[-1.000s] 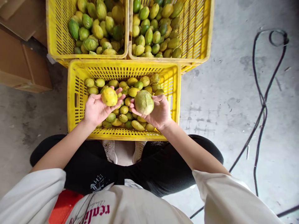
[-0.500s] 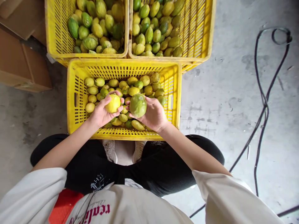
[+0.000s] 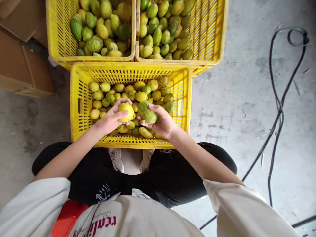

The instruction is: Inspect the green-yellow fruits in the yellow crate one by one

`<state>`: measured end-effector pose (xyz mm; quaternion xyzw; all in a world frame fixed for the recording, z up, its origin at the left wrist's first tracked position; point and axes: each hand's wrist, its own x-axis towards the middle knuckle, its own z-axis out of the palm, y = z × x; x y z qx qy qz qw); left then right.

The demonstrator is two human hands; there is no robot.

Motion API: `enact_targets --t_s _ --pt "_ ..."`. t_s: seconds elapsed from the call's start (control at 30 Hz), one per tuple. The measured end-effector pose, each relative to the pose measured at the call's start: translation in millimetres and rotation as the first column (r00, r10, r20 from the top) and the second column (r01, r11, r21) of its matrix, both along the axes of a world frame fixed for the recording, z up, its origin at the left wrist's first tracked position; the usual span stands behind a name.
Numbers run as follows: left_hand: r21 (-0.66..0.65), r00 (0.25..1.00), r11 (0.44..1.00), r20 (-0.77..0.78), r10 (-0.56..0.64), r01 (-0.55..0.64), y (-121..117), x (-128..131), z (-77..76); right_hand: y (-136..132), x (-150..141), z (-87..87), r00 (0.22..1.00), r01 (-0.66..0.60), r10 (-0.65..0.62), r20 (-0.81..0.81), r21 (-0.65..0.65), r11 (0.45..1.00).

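Note:
My left hand (image 3: 111,120) grips a yellow round fruit (image 3: 125,111) over the near yellow crate (image 3: 74,108). Right beside it, my right hand (image 3: 163,123) holds a larger green fruit (image 3: 147,112). The two fruits almost touch above the pile of several small yellow-green fruits (image 3: 138,90) lying in that crate. Both hands sit low, close to the pile, near the crate's front half.
Two more yellow crates stand behind: a left crate (image 3: 53,39) and a right crate (image 3: 217,36), each full of green and yellow fruit. Brown cardboard boxes (image 3: 17,62) lie at the left. A black cable (image 3: 278,108) snakes over the concrete floor at the right.
Both hands have dropped lower toward the pile and turned the fruits over; the left hand moved right, the green fruit now shows a darker side, and the two fruits came closer together.

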<state>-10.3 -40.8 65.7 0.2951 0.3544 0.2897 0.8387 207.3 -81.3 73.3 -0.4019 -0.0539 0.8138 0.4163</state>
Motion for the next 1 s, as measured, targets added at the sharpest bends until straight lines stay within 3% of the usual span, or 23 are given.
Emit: enact_targets --t_s 0.2,0.47,0.63,0.83,1.0 --pt "0.026 0.995 1.0 -0.104 0.005 -0.003 -4.2 2.2 -6.5 -0.9 -2.1 -3.2 0.996 0.013 -0.007 0.083 -0.073 0.997" --pt "-0.006 1.0 1.0 -0.021 0.012 -0.012 -2.5 3.2 -7.7 2.5 3.6 -13.3 0.999 0.05 -0.049 -0.006 0.089 0.995" --pt "0.051 0.999 0.998 -0.022 -0.031 0.032 -3.1 5.7 -0.9 2.2 0.2 -11.6 0.995 0.092 -0.095 0.028 0.073 0.993" --pt "0.197 0.995 0.98 -0.103 0.001 0.019 -4.1 1.5 -3.5 -1.7 -3.1 -10.8 1.0 -0.004 0.002 0.027 0.043 0.999" --pt "0.174 0.99 0.985 -0.138 0.027 -0.003 -5.7 3.7 -8.4 -5.4 -7.4 -12.7 1.0 -0.024 0.024 0.013 0.03 0.999"
